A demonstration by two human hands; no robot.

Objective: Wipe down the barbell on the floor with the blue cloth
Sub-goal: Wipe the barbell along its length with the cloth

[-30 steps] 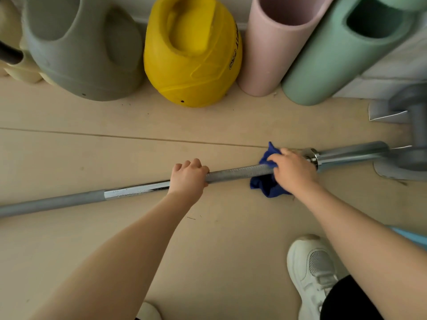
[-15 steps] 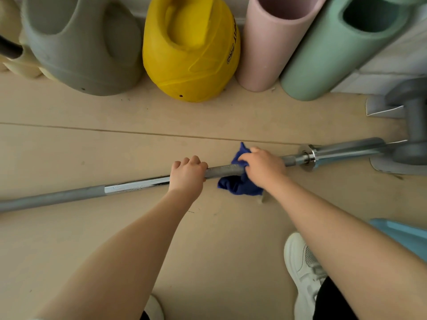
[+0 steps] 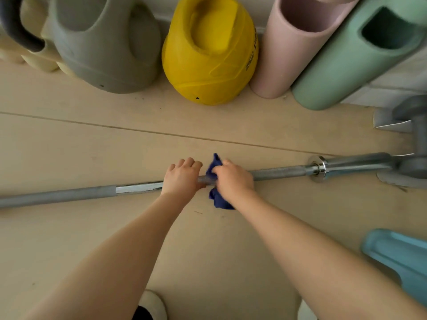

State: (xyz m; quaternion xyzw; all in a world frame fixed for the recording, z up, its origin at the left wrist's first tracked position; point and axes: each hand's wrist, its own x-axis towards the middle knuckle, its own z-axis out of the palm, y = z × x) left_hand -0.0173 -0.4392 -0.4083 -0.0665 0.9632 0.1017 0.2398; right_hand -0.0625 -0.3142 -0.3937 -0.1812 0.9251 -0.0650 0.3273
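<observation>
Left hand: the left hand (image 3: 182,176) reaches down from the near side on a bare forearm, knuckles up, fingers curled over the far side of the barbell (image 3: 277,173), gripping the shaft.
Right hand: the right hand (image 3: 232,179) sits just right of the left one, almost touching it, fingers closed around the blue cloth (image 3: 218,200) and the shaft under it.
Cloth: bunched around the bar inside the right hand; one corner sticks up on the far side, a larger fold hangs out on the near side onto the floor (image 3: 92,144).
Barbell position: lying on the floor, crossing the whole view in front of the person.
Barbell axis: long axis runs left to right, the right end a little farther away; the collar (image 3: 320,168) and sleeve are at the right, the left end runs out of view.
Change: one second ago the right hand and cloth were close to the collar; they have slid left along the shaft to meet the left hand, which has kept its grip in the same spot.
Surroundings: a grey weight (image 3: 104,42), a yellow weight (image 3: 208,54), a pink roll (image 3: 288,47) and a green roll (image 3: 346,61) stand along the far wall.
</observation>
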